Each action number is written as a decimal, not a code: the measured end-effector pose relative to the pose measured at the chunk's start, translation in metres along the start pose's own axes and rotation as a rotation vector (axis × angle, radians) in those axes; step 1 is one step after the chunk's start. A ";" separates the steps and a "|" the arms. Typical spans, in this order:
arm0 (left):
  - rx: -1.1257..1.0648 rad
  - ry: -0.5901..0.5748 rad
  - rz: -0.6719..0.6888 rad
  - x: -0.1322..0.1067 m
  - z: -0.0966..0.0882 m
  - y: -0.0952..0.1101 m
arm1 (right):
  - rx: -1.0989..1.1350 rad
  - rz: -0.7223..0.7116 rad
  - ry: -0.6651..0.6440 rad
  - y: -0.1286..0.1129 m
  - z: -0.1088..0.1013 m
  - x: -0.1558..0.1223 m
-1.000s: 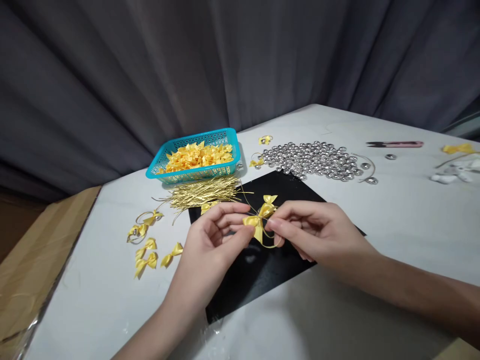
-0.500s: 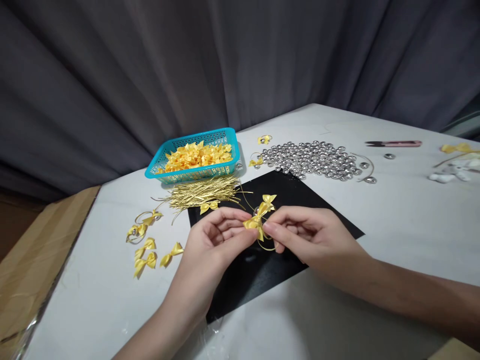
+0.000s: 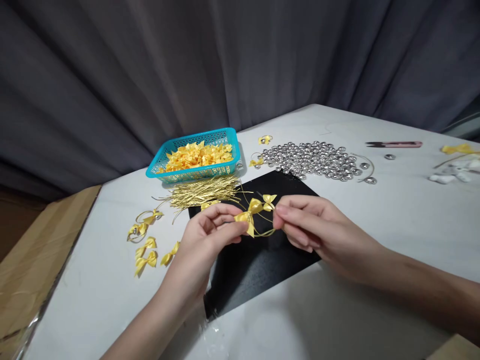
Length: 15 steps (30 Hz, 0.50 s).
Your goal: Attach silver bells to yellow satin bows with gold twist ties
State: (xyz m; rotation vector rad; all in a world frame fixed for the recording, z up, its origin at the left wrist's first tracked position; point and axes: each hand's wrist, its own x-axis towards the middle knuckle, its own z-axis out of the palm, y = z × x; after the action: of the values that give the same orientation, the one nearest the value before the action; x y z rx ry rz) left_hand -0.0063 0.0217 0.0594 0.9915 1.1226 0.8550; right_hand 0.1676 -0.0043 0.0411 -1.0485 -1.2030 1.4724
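My left hand [image 3: 212, 232] pinches a yellow ribbon bow [image 3: 248, 216] between thumb and fingers, above the black mat [image 3: 258, 275]. To its right, my right hand [image 3: 305, 222] has thumb and forefinger closed on a gold cord [image 3: 265, 233], which loops out from the bow. A smaller-looking yellow bow [image 3: 269, 201] shows just beyond, close to the right fingertips; whether it hangs from the cord or lies on the mat I cannot tell. The left hand partly covers another bow [image 3: 208, 205] behind it.
A blue basket [image 3: 193, 175] of yellow bows stands at the back, with gold cord pieces [image 3: 204, 191] before it. Silver bells or beads [image 3: 311, 157] lie heaped right of it. Pink-handled thread snips [image 3: 393, 144] lie far right. Several bows [image 3: 145, 260] lie at left.
My right hand has drawn away to the right, pulling the gold cord out from the bow. My left hand has shifted slightly left with the bow.
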 end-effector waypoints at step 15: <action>0.044 -0.007 -0.042 -0.001 0.001 0.000 | -0.311 -0.057 0.094 0.002 0.011 -0.003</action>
State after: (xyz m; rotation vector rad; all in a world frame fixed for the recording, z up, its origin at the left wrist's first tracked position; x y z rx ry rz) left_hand -0.0057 0.0207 0.0594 1.0035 1.1562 0.7956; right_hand 0.1575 -0.0094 0.0410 -1.2644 -1.4109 1.2018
